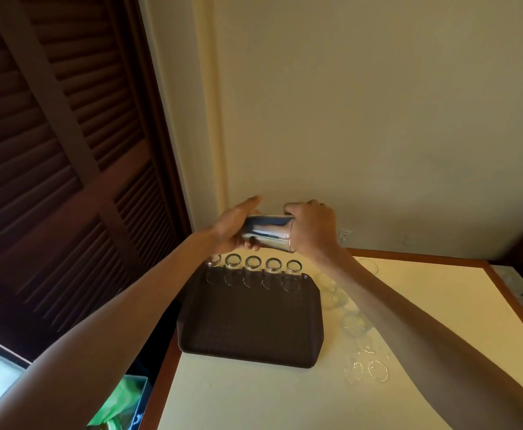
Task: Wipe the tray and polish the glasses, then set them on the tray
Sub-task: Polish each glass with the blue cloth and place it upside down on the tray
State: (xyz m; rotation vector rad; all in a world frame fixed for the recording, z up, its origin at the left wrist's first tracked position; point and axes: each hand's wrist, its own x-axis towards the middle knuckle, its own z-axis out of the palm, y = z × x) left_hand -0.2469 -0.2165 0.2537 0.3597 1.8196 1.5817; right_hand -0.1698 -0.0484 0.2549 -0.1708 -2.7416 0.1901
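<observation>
Glass point(268, 232) sideways, gripped at each end by left hand point(234, 225) and right hand point(315, 228), mouth hidden.

The tray point(250, 330) is dark brown with a fine textured grain. The row of glasses point(253, 263) on it is clear. The held glass point(269, 232) shows silvery and dark reflections. The worktop point(254, 395) is cream, edged reddish-brown. The louvred door point(52, 135) is dark brown with slat stripes. The wall point(378, 103) is pale cream.
</observation>
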